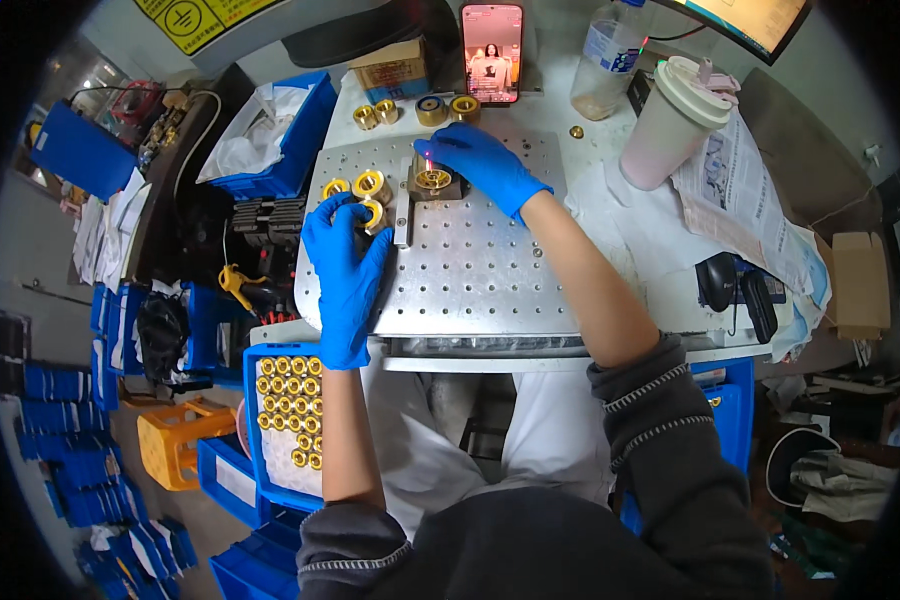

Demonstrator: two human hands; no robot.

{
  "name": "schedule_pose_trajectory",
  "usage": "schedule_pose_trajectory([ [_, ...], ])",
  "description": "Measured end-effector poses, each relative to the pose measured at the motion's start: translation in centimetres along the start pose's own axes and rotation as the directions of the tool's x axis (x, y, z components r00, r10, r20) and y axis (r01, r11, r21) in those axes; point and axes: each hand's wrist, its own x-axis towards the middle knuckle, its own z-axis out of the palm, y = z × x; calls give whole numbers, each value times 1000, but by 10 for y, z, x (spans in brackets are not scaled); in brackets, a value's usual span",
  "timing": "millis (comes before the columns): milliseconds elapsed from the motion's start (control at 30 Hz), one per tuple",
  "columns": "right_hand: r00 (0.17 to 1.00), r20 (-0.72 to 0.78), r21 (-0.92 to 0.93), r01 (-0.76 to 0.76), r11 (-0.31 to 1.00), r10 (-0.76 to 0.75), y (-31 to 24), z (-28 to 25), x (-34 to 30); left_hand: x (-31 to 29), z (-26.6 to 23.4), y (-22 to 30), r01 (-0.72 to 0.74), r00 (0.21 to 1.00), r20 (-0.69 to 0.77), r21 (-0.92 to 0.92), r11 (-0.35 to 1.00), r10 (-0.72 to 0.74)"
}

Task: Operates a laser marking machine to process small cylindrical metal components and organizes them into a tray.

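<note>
Brass-coloured ring [433, 180], head view: seated in metal block [452, 189], twelve o'clock. Right hand [482, 166] alongside, fingers loosely extended, grip unclear. Left hand [344, 268] half-curled at second ring [374, 214], hold unclear. Tray rings [301, 405], eight o'clock: finished or waiting, can't tell.

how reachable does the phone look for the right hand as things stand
Likely yes. The right hand is close in front of the phone, which stands upright and uncovered; a gold ring sits between them but looks low enough to pass over or around.
</note>
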Motion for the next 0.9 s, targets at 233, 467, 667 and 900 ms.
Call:
schedule_pose_trajectory([
  [233, 998, 39, -183, 54, 982, -48, 1, -3, 4, -1, 3, 1, 45, 999, 3, 14, 999, -45],
  [467, 978, -201, 148, -21, 989, 51, -2, 9, 0, -4, -2, -2, 52, 997, -49, -64, 997, -55],
  [667, 981, -117, 249, -124, 960, 157, 36, -18, 24, 1, 6, 0, -61, 994, -91, -96, 994, 53],
  [900, 647, -623, -78, 508, 858, -440, -23, -5, -117, -11, -6, -19, -2, 999, -39, -33, 999, 0],
])
